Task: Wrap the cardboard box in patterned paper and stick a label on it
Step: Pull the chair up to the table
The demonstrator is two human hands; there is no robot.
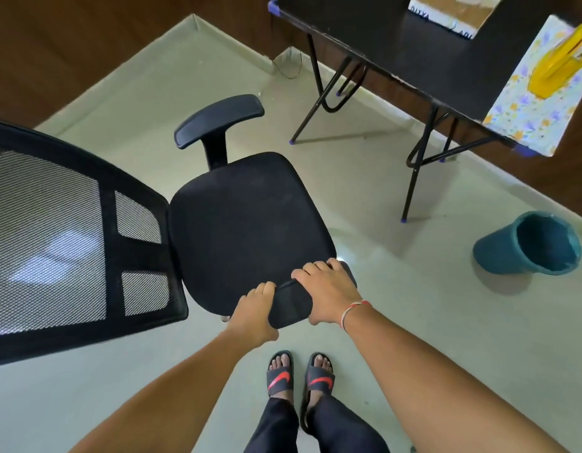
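A cardboard box (453, 11) lies at the far edge of the black table (430, 57), top right. Floral patterned paper (525, 106) hangs over the table's right end, with a yellow object (557, 65) lying on it. Both hands are far from these, down at a black office chair (247, 223). My left hand (255, 317) and my right hand (327, 291) grip the chair's near armrest (291, 305), fingers curled over its top. I stand just behind the armrest in sandals.
The chair's mesh backrest (54, 237) fills the left. Its other armrest (217, 120) points toward the wall. A teal bin (531, 245) stands on the floor at right, beside the table's folding legs (413, 178). Pale floor lies between chair and table.
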